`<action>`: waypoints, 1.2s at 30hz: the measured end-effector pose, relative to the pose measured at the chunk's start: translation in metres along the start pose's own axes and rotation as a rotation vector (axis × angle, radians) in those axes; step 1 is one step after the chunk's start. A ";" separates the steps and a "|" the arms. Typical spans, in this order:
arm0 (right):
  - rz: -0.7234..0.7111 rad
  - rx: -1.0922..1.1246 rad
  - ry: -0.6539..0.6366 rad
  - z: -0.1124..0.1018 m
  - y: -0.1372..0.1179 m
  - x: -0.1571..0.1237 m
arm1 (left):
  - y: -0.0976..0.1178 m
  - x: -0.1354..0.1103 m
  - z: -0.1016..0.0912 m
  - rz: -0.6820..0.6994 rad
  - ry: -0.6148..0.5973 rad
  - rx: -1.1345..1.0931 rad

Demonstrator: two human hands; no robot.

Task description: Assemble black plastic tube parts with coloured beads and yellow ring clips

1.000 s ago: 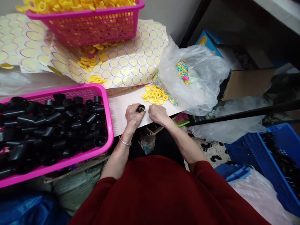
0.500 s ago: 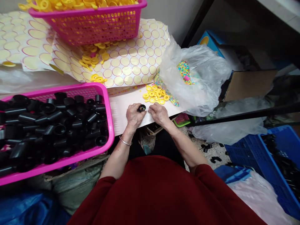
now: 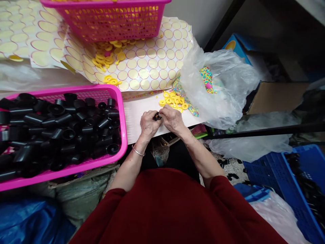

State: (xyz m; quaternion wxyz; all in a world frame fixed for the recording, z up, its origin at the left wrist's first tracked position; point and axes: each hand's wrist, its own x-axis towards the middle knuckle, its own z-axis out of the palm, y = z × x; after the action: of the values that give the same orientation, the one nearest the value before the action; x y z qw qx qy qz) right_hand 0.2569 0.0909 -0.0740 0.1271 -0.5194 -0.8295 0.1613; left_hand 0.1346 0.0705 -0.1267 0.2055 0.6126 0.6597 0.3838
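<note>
My left hand is wrapped around a small black plastic cup with a few coloured specks inside its mouth. Against the cup's rim, the bent fingers of my right hand are pressed together; whatever they pinch is hidden. Just beyond both hands, a little heap of yellow plastic rings lies on the white work surface. A clear plastic bag to the right of the rings holds small multicoloured beads, and some beads lie beside it.
At left stands a pink basket full of black cups. Behind it, another pink basket of yellow pieces rests on sheets of round stickers. A cardboard box is at right; a blue crate sits lower right.
My right hand has come left to meet the cup, its fingers now at the rim. The cup has tipped somewhat in my left hand. The whole view has shifted slightly.
</note>
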 end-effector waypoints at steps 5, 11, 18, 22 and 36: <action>-0.045 -0.089 -0.057 -0.003 -0.002 0.002 | -0.002 0.000 0.001 0.025 0.000 0.005; -0.024 -0.149 -0.112 -0.009 -0.011 0.004 | -0.002 -0.001 0.002 0.031 0.033 -0.037; -0.010 0.084 -0.009 0.000 -0.002 0.005 | -0.004 0.000 0.002 0.025 0.025 -0.064; -0.024 0.419 0.213 0.005 0.023 -0.004 | -0.005 0.000 0.002 0.015 0.028 -0.075; 0.430 0.137 0.412 0.009 0.061 -0.020 | -0.002 0.001 -0.003 -0.037 -0.012 -0.105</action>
State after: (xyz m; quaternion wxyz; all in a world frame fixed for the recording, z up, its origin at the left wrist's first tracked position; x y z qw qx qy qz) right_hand 0.3120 0.0970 -0.1074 0.2901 -0.6951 -0.6445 0.1313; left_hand 0.1306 0.0707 -0.1259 0.2484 0.5911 0.6484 0.4103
